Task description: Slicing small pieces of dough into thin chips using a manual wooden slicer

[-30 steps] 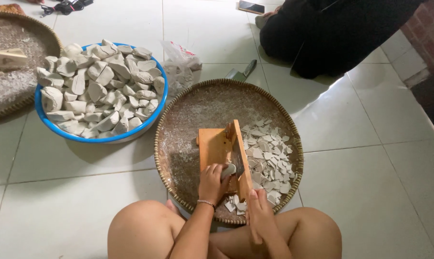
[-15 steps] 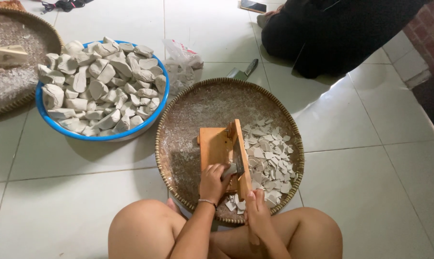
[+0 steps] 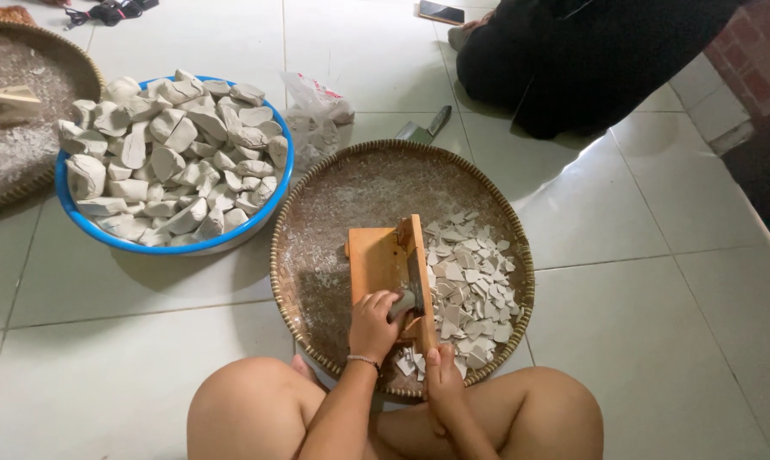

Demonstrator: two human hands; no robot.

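Pressing a grey chunk [image 3: 399,302] against the blade of the wooden slicer board [image 3: 391,266], the left hand [image 3: 373,322] is curled tight around it. The right hand [image 3: 443,373] grips the slicer's near end, fingers closed on the wood. The slicer lies in a round woven tray [image 3: 317,221], with thin pale slices [image 3: 468,285] heaped just right of the slicer. Left of the tray stands a blue basin [image 3: 257,230] piled with whole chunks [image 3: 168,158].

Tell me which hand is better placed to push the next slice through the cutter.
Left, probably. The left hand already presses a grey chunk on the wooden board against the blade. The right hand grips the cutter's near end, apparently steadying it.
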